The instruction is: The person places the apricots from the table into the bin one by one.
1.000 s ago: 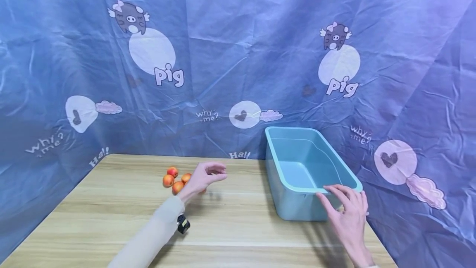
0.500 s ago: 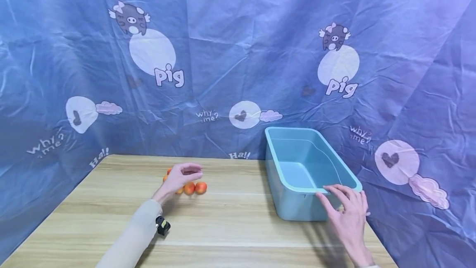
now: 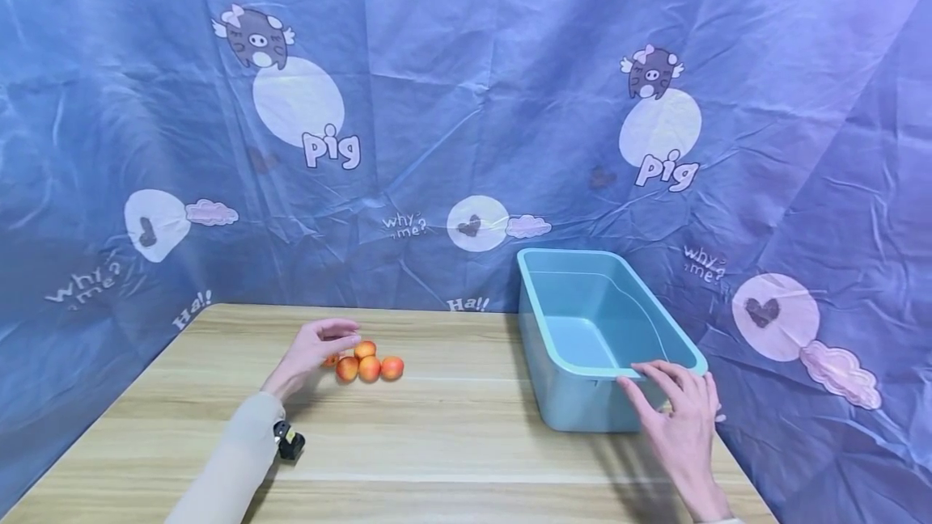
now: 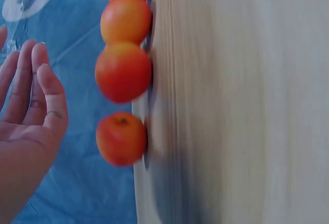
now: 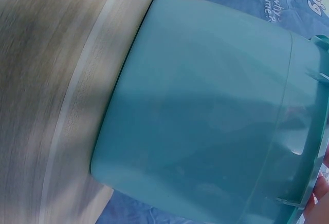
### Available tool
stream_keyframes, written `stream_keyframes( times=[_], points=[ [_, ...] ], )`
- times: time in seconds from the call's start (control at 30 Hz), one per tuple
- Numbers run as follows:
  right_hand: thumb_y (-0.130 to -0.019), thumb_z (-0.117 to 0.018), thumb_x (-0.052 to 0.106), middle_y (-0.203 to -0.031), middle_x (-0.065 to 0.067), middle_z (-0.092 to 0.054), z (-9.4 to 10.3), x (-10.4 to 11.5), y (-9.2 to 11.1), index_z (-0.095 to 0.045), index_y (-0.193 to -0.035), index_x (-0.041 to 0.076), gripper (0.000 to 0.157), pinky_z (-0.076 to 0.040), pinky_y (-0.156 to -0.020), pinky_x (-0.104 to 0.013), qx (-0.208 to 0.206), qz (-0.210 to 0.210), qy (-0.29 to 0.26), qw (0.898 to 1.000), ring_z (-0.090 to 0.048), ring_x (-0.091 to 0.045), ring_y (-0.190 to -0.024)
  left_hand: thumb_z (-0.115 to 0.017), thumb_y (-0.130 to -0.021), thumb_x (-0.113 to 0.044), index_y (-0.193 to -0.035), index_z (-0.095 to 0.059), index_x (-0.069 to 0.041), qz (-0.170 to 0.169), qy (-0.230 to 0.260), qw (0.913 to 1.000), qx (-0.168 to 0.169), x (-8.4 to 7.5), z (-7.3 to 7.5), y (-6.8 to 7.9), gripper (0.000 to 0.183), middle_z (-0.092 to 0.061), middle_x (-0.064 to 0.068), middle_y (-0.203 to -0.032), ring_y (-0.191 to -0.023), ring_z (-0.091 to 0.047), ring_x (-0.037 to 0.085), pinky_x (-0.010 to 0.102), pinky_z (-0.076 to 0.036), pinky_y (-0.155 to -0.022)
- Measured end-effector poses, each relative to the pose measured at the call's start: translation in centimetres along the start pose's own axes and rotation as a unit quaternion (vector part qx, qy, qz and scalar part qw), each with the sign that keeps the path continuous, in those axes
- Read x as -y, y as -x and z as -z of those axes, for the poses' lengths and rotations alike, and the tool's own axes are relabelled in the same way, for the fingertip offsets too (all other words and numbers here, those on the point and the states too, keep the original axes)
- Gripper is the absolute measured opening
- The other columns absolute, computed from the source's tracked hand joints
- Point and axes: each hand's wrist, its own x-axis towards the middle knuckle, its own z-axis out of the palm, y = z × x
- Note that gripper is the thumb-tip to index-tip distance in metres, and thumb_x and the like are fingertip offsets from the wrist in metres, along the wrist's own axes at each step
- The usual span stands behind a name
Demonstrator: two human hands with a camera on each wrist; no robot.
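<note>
A: What step is suggested by the head view?

B: An approach to the orange-red fruits (image 3: 369, 369) by the left hand (image 3: 318, 348) seems to be in hand. The fruits are clustered on the table (image 3: 437, 447), well apart from the blue-green tub (image 3: 590, 409); one is partly hidden by the hand. No fruit is seen in the visible part of the tub's inside.

A: What is called for next?

B: Probably that the fingers be brought around one fruit and closed on it, with its neighbours left undisturbed.

A: How are the hands posed there?

B: The left hand is held beside the cluster, its thumb and fingers parted with nothing between them. The tub's rim is gripped at its near right part by the right hand (image 3: 680, 409), the fingers bent over it.

A: What is added by the left wrist view?

B: Four fruits are lined up, and a gap is left between them and the gently curved fingers.

A: And by the right wrist view?

B: Mostly the tub's outer wall is shown; the fingers are barely caught at the rim, so the full grip cannot be told from there alone.
</note>
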Motion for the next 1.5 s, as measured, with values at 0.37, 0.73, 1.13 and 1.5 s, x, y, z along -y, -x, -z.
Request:
stream_keyframes(
  times=[0.37, 0.73, 1.13, 1.5],
  points=[
    [-0.061, -0.088, 0.008, -0.094, -0.011, -0.067, -0.1, 0.1, 0.0, -0.077, -0.092, 0.009, 0.033, -0.014, -0.114, -0.059, 0.001, -0.001, -0.001, 1.000, -0.050, -0.013, -0.101, -0.073, -0.088, -0.016, -0.133, -0.051, 0.007, 0.014, 0.012, 0.9997, -0.018, 1.4, 3.5, 0.1, 0.056, -0.064, 0.024, -0.124, -0.106, -0.068, 0.023, 0.022, -0.050, -0.089],
    [-0.062, -0.087, 0.008, -0.094, -0.012, -0.067, 0.0, 0.2, -0.1, -0.076, -0.092, 0.008, 0.033, -0.013, -0.114, -0.061, 0.003, -0.002, 0.001, 1.000, -0.050, -0.015, -0.101, -0.075, -0.085, -0.017, -0.133, -0.056, -0.001, 0.070, 0.004, 0.9957, 0.061, 2.4, 5.4, -0.4, 0.054, -0.061, 0.015, -0.134, -0.119, -0.059, 0.020, 0.036, -0.043, -0.099],
    [-0.062, -0.087, 0.008, -0.094, -0.012, -0.067, -0.1, 0.1, -0.1, -0.076, -0.093, 0.007, 0.032, -0.014, -0.114, -0.061, 0.004, -0.003, 0.003, 1.000, -0.050, -0.011, -0.100, -0.074, -0.085, -0.015, -0.131, -0.060, -0.002, 0.090, 0.010, 0.9890, 0.117, 3.0, 5.3, -0.6, 0.050, -0.055, 0.013, -0.143, -0.124, -0.053, 0.017, 0.036, -0.045, -0.098],
    [-0.063, -0.086, 0.008, -0.094, -0.013, -0.066, -0.1, 0.0, 0.0, -0.076, -0.092, 0.005, 0.031, -0.014, -0.114, -0.060, 0.005, -0.003, 0.006, 1.000, -0.049, -0.012, -0.101, -0.072, -0.087, -0.016, -0.123, -0.064, 0.003, 0.059, -0.064, 0.9827, 0.163, 2.8, 5.9, -0.1, 0.042, -0.057, 0.021, -0.136, -0.124, -0.050, 0.031, 0.045, -0.042, -0.098]
  ],
)
